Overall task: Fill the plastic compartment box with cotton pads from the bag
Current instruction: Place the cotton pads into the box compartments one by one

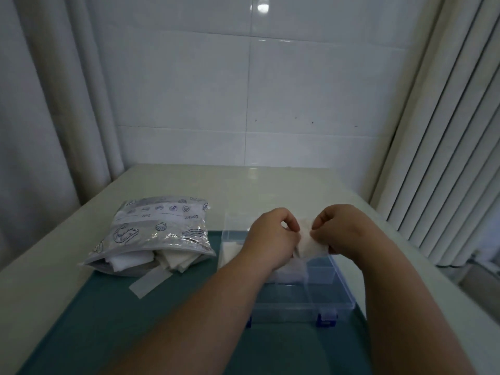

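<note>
We hold the small white soft cotton pad [308, 240] between both hands, just above the far middle of the clear plastic compartment box with blue latches [338, 304]. Our left hand [270, 236] pinches its left edge and our right hand [342, 231] its right edge, fingers curled tight on it, so neither is nearer. Its longer side seems to run far to near. Open compartments lie straight below, so we judge the move is downward. The pad looks limp and a little crumpled. The printed clear zip bag [151, 228] lies well left, more pads at its near mouth
</note>
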